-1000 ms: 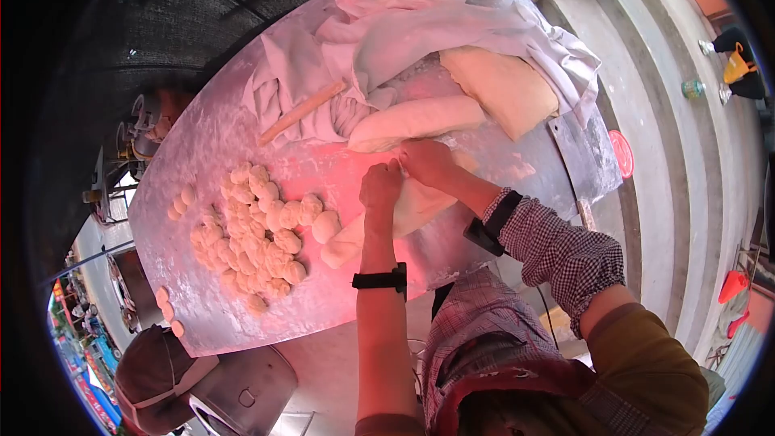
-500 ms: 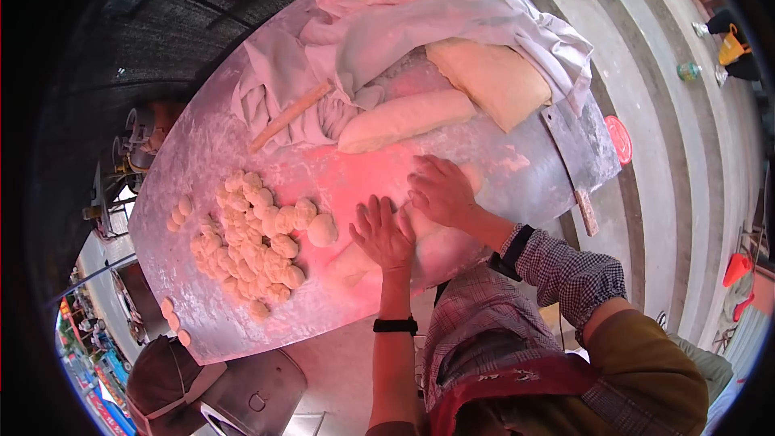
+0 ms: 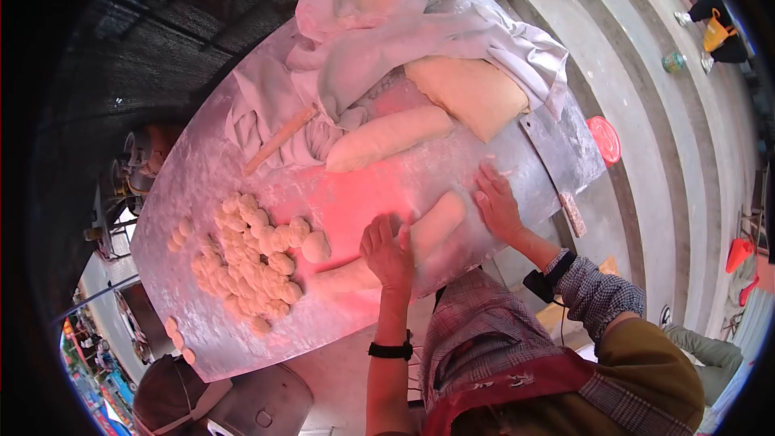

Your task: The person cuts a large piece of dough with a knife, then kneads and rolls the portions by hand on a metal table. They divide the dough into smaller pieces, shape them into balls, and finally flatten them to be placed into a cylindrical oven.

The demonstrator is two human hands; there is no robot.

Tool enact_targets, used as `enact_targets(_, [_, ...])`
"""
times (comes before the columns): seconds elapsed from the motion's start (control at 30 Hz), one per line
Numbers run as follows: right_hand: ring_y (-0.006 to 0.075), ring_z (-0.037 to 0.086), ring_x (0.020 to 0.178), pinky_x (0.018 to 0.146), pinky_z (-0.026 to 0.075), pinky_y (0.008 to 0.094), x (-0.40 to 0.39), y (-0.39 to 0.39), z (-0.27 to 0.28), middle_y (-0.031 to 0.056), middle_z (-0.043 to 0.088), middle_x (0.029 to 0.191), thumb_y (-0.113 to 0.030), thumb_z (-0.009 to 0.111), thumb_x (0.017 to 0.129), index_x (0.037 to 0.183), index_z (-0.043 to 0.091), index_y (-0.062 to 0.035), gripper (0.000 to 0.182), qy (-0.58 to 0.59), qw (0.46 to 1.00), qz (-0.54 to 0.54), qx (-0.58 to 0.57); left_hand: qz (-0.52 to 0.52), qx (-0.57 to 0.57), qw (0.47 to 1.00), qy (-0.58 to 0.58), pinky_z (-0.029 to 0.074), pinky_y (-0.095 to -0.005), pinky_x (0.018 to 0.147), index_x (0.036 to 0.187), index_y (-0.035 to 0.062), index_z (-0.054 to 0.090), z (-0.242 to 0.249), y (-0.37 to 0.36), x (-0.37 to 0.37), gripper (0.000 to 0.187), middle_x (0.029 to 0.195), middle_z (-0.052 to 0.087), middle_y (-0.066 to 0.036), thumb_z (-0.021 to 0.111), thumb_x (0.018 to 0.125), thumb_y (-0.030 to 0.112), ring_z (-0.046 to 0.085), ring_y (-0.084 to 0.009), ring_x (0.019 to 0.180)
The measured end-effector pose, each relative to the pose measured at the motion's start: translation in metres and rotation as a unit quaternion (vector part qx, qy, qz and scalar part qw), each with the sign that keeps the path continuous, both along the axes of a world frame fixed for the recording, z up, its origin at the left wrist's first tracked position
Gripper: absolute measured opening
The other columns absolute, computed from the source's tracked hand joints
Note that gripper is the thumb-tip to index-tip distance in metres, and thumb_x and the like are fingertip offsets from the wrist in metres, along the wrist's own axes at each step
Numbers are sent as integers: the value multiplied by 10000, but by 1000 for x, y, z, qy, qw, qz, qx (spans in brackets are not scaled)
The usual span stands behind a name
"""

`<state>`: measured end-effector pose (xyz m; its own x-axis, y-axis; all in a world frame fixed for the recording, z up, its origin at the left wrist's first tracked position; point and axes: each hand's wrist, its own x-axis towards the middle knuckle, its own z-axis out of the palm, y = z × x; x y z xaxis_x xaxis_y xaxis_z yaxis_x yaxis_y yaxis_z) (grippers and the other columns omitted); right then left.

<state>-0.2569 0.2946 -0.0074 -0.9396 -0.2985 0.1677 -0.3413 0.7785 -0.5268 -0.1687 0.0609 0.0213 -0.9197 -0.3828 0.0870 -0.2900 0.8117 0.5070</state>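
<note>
A long dough roll lies along the near side of the floured metal table. My left hand rests on the middle of the roll with its fingers spread apart. Just beyond the roll's right end, my right hand is open over the tabletop, holding nothing. Many small dough pieces are heaped to the left. Farther back lie a thick dough log and a wide dough slab. Part of the roll is hidden under my left hand.
A rolling pin lies against a crumpled cloth. A long knife with its handle over the table's right edge is near my right hand. Beyond are a red round lid, concrete steps and a person's legs.
My right hand has come off the roll and moved right, uncovering its right end. My left hand stays at the roll. The view has shifted slightly.
</note>
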Motion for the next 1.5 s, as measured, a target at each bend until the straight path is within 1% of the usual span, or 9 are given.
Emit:
enact_targets(0.17, [329,618,1081,873,510,362,-59,-53,70,192,569,1283,-66,516,918,1234,566,-13,324,-60,970,29,-235,-107,189,966,-143,345,-489,1049,1245,-21,532,3,7,-55,481,1358,515,-169,529,951,359,420,-387,1305])
enact_targets(0.27, [323,658,949,802,529,354,-150,-72,107,171,651,1109,0,554,868,1100,622,-3,242,9,961,57,-269,101,51,984,-139,232,-511,1128,1422,-28,361,-41,-28,-76,733,1501,299,-270,538,923,480,222,-425,1422])
enact_targets(0.47, [271,652,944,840,509,335,-359,-139,101,154,657,1077,-14,555,848,1101,647,-40,271,78,976,85,-186,119,83,953,-267,-13,-671,1090,1478,-56,-108,-60,-50,-96,1526,1492,-211,-372,756,522,761,-215,-549,1379])
enact_targets(0.73, [355,648,969,849,522,425,-479,-230,26,176,672,1015,-108,576,809,999,696,-65,229,-75,966,141,202,127,86,949,-277,-8,-682,1082,1495,-33,-20,-45,-49,-101,1533,1514,-156,-364,748,461,798,-172,-557,1390])
enact_targets(1.13, [338,684,811,738,534,400,-452,-214,34,194,689,923,-108,609,811,954,709,-63,180,89,992,88,28,124,87,947,-283,-5,-677,1084,1497,-44,-19,-40,-50,-103,1540,1505,-185,-368,752,463,797,-197,-550,1386])
enact_targets(1.2, [244,669,698,633,518,353,-419,-200,51,144,690,838,-122,616,860,1010,687,-55,179,-107,965,-22,-240,127,83,950,-273,-2,-674,1087,1498,-41,-9,-41,-48,-102,1516,1509,-182,-360,752,483,789,-187,-547,1390])
enact_targets(1.33, [119,623,701,580,476,264,-289,-143,87,58,653,820,-108,529,956,1071,654,-41,182,-376,838,-20,-395,132,77,951,-269,18,-659,1099,1497,-41,-11,-43,-39,-91,1451,1516,-142,-364,744,551,760,-141,-531,1410])
enact_targets(1.4, [112,632,743,594,480,250,-218,-112,90,57,658,851,-87,506,967,1084,643,-28,189,-414,828,0,-378,31,175,967,-183,89,-651,1103,1515,-1,38,-40,-17,-78,1323,1518,-64,-383,713,638,723,-49,-539,1419])
enact_targets(1.5, [220,663,922,751,527,313,-122,-68,60,134,678,1022,-44,528,917,1153,624,-24,255,-302,912,105,-255,-187,15,969,-162,236,-570,1095,1382,5,386,14,48,-38,929,1477,343,-246,777,718,523,302,-414,1383])
